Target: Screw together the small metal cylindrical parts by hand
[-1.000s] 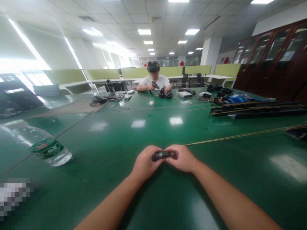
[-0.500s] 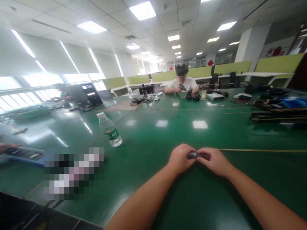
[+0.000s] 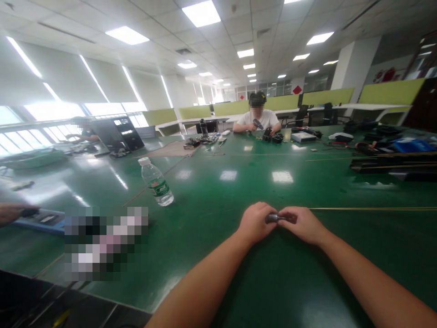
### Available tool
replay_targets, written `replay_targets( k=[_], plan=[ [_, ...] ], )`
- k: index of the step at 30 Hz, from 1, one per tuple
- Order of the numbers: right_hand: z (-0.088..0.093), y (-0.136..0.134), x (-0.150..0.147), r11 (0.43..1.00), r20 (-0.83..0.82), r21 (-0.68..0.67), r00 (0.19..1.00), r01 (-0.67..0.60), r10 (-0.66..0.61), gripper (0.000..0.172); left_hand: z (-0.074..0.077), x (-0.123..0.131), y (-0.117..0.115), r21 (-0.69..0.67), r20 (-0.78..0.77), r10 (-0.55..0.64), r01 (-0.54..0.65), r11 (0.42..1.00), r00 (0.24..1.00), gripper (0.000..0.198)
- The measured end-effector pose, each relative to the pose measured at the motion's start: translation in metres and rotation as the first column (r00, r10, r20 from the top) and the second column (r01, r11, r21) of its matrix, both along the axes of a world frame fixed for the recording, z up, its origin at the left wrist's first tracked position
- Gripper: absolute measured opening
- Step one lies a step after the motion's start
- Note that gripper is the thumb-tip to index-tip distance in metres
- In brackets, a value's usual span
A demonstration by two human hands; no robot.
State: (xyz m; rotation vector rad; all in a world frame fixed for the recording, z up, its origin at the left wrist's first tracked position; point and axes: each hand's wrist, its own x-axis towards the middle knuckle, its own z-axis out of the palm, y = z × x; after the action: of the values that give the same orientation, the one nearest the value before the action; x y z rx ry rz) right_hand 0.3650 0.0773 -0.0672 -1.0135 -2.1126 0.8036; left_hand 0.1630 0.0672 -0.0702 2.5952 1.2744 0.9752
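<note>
Above the green tabletop, my two hands meet over a small dark grey, shiny object with a thick rounded end and a thinner part. My left hand has its fingers wrapped round the thick end. The thin part runs into the fingers of my right hand, which are closed on it. Most of the object is covered by my fingers, and I cannot tell its kind.
A clear water bottle stands left of my hands. Farther left, another person's hand is over a blue tray. Thin yellow strips lie to the right. Across the table sits a person holding a tool.
My hands stay closed on the dark object and barely move. The view has shifted slightly. At the far left, the other person's hand reaches farther into view over the tray.
</note>
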Motion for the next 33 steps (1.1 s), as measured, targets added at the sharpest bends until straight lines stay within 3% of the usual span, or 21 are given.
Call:
replay_targets(
  k=[16,33],
  plan=[
    [-0.001,0.005,-0.003,1.0,-0.111,0.002,0.993,0.026,-0.025,0.014,0.002,-0.002,0.01,0.012,0.066,0.001,-0.002,1.0,0.998,0.019],
    [0.001,0.006,0.002,0.996,-0.075,-0.001,0.993,0.087,-0.087,0.014,0.006,-0.007,0.011,0.023,0.087,-0.009,0.007,1.0,0.996,0.019]
  ],
)
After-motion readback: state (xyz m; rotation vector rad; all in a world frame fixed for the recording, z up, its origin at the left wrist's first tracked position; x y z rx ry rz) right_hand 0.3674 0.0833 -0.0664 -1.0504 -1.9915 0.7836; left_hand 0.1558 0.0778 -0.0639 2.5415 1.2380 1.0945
